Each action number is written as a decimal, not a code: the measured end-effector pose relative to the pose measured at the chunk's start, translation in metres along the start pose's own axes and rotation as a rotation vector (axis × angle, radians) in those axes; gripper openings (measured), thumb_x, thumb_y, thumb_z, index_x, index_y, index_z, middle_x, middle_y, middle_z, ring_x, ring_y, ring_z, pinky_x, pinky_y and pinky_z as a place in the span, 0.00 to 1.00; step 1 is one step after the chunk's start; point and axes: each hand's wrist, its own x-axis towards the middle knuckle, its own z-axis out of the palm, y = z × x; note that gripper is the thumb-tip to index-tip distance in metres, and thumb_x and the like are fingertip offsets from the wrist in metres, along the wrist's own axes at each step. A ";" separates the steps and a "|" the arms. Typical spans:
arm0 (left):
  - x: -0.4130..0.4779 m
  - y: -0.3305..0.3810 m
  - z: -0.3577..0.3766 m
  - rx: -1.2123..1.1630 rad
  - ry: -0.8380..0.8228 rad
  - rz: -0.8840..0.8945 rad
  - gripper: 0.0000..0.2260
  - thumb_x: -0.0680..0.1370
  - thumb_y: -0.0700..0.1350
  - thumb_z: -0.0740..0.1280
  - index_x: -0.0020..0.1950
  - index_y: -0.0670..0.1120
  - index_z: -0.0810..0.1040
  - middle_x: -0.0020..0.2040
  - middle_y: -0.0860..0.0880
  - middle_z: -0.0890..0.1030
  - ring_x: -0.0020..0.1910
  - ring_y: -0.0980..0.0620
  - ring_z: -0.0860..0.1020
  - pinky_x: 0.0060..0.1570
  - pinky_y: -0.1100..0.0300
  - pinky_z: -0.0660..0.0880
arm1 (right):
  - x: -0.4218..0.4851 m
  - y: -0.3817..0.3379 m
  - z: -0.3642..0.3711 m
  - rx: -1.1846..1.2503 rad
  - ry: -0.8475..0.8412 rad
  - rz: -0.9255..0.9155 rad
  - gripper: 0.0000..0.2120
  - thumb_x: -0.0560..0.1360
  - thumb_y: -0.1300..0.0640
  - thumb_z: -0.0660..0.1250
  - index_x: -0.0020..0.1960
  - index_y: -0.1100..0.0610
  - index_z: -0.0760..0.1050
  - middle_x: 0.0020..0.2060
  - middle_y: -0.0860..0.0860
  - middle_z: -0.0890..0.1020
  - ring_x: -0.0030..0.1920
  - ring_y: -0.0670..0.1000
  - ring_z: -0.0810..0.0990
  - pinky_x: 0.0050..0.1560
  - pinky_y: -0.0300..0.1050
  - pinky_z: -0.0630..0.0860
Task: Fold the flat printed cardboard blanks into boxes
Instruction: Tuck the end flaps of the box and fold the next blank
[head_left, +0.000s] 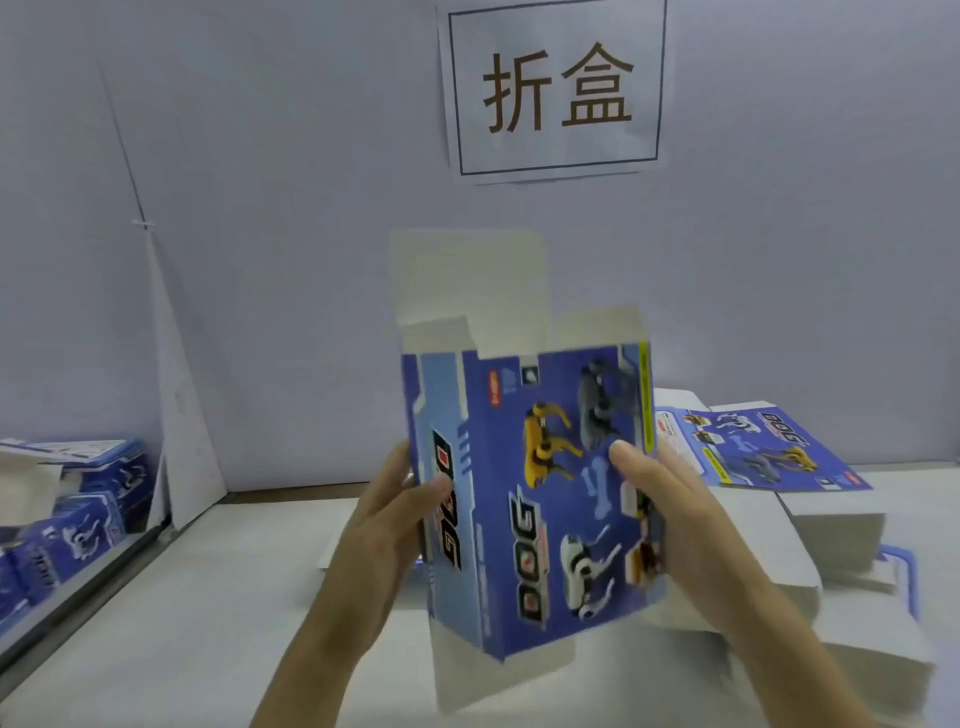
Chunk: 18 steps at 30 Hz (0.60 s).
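Your left hand (387, 512) and right hand (657, 499) each clasp a side of the opened box blank (530, 483), held upright above the bench (218, 597). Long axis vertical, flaps unfolded both ends. Flat stack (769, 457) lies far right.

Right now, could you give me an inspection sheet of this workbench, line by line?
Surface: pale table, mostly bare in front.
Job's things: blue printed box held upright, half formed, top flaps open; stack of flat blanks at right; finished boxes piled at left.
Clutter: nothing seen.
Hands: left hand grips the box's left side; right hand grips its right side, thumb on the printed face.
Cables: nothing seen.
Surroundings: grey wall with a paper sign bearing two characters.
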 end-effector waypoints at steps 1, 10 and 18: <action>0.001 -0.001 0.001 0.035 -0.007 -0.011 0.15 0.74 0.45 0.67 0.60 0.53 0.76 0.58 0.43 0.82 0.46 0.45 0.84 0.37 0.57 0.81 | 0.000 0.002 0.004 -0.007 -0.013 -0.012 0.16 0.72 0.45 0.71 0.58 0.48 0.75 0.48 0.52 0.86 0.47 0.54 0.86 0.36 0.41 0.81; -0.009 0.011 -0.012 0.281 -0.160 0.016 0.39 0.58 0.56 0.75 0.67 0.62 0.65 0.56 0.59 0.82 0.54 0.54 0.82 0.41 0.64 0.79 | 0.010 0.005 0.011 0.121 0.041 -0.068 0.18 0.84 0.52 0.53 0.48 0.48 0.81 0.41 0.42 0.86 0.41 0.37 0.84 0.40 0.28 0.77; -0.013 0.018 0.006 -0.070 -0.176 -0.077 0.38 0.55 0.53 0.75 0.65 0.49 0.77 0.52 0.48 0.85 0.52 0.50 0.83 0.44 0.60 0.81 | 0.007 0.007 0.015 0.391 0.115 -0.068 0.13 0.72 0.51 0.63 0.50 0.58 0.78 0.44 0.56 0.82 0.45 0.50 0.82 0.43 0.36 0.77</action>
